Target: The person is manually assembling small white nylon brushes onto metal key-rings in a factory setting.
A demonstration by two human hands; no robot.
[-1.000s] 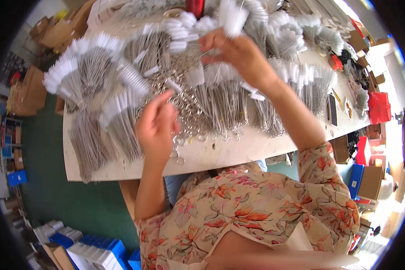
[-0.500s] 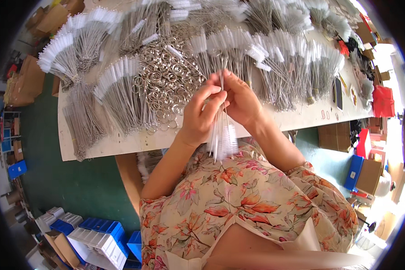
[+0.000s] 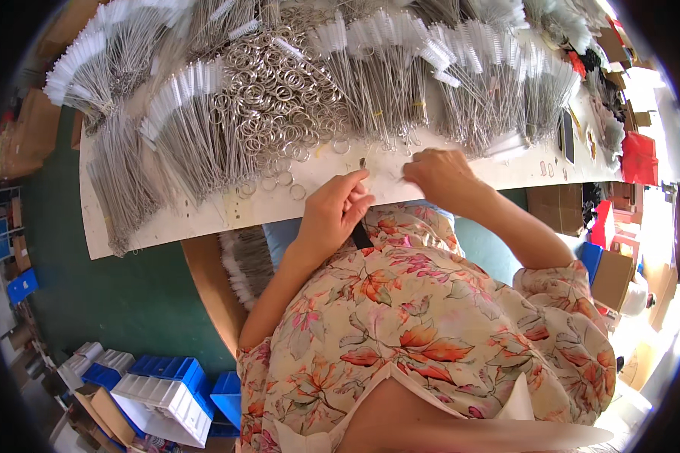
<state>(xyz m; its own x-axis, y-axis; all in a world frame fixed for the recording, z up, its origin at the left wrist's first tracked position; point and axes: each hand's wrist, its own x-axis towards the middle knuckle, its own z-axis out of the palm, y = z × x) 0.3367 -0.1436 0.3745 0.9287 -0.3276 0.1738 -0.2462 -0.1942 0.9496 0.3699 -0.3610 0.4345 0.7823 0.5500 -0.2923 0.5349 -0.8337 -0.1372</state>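
Lots of thin brushes with white, fluffy tops and long wire stems lie in bunches on the white table. Most of the tops point away from the person, and the stems point toward the front edge. In the middle, between the bunches, is a big heap of shiny metal rings. A few loose rings lie near the front edge, just beside the heap.

The two hands are apart, both close to the front edge. The left hand has its fingers half curled, with the pointer finger and thumb a little way from each other at the tips. I cannot tell if it pinches anything. The right hand is bent over, with its knuckles up, and its fingertips are blurry. I cannot tell if they pinch something. Just past that hand, a white brush top lies sideways below the stems of the right-hand bunches.

A flat, dark thing like a phone lies near the right end. A red bag is farther right. The person wears a flowery shirt. Down on the green floor are blue bins and a white bin.
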